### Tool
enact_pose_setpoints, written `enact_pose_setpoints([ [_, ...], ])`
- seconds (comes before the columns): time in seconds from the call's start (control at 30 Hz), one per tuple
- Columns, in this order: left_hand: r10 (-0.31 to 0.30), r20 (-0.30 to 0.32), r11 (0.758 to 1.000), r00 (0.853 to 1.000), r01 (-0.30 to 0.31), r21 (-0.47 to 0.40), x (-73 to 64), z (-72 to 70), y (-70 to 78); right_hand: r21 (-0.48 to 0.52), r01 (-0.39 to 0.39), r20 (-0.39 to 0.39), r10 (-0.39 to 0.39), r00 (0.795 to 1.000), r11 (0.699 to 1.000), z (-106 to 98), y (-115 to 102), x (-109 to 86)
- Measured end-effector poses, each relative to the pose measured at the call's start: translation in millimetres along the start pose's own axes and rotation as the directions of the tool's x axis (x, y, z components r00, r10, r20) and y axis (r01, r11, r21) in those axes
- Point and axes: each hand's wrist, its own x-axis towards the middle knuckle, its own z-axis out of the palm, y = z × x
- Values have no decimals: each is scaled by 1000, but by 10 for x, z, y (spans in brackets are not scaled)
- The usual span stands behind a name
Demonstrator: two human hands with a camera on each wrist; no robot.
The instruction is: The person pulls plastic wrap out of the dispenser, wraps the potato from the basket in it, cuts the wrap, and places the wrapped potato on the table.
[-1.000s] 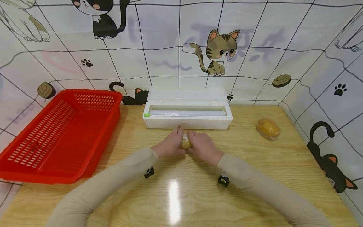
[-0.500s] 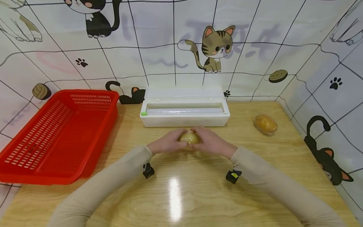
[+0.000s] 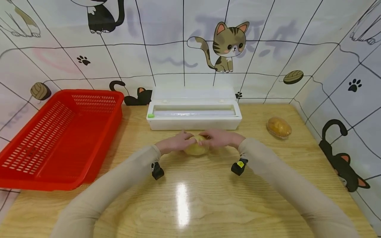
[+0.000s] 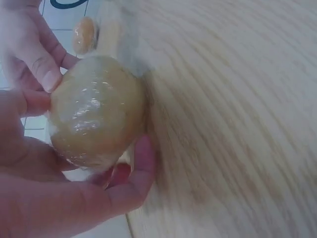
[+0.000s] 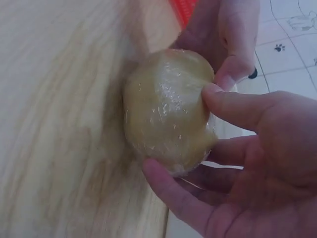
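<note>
A yellowish-brown, rounded item that looks like a potato [image 3: 196, 150], wrapped in shiny clear film, is just above or on the wooden table [image 3: 184, 211]. My left hand [image 3: 175, 142] holds its left side, thumb and fingers curved about it. From the right, my right hand [image 3: 221, 138] grips the same item. Both thumbs meet near its upper side in the right wrist view, where wrinkled film [image 5: 168, 106] covers the surface. Behind the hands stands an open white cling film dispenser [image 3: 193, 125] with a film roll [image 3: 193, 113] inside and a green slider [image 3: 151, 115].
To the left sits a red perforated basket [image 3: 102, 158]. Another film-wrapped, orange-yellow item [image 3: 278, 128] lies at the back right. A cat-patterned white sheet [image 3: 166, 59] covers the wall behind and beside the table.
My hands have shifted from gripping the wrapped item closely with little of it showing to holding it by its upper sides. More of its surface is visible, and it has been turned.
</note>
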Motion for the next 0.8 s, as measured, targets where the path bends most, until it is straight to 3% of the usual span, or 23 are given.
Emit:
enact_pose_setpoints([
  [0.07,27,-37,999,999,-26,28,-3,-6,-2,55,-32,32,30,999,998,-10,9,53],
  [0.17,143,-64,976,988,-130,173,-20,-3,9,164,-91,51,84,995,982,-8,17,99],
  [0.23,214,-56,948,975,-193,251,-30,-2,13,191,-98,19,96,995,977,2,26,112],
  [0.3,247,-23,937,969,-233,261,-30,-11,14,197,-92,-32,100,994,976,24,23,115],
  [0.43,278,-4,935,960,-270,232,-2,-77,23,15,-44,-155,45,987,999,64,-34,113],
  [0.57,303,21,933,953,-301,196,49,-127,19,-142,-64,-169,40,985,988,118,-137,115],
  [0.7,263,41,956,964,-266,121,84,-143,-9,-194,-140,-136,115,984,971,182,-204,135],
  [0.8,227,43,971,973,-230,68,95,-147,-40,-300,-173,-147,134,980,938,243,-221,178],
])
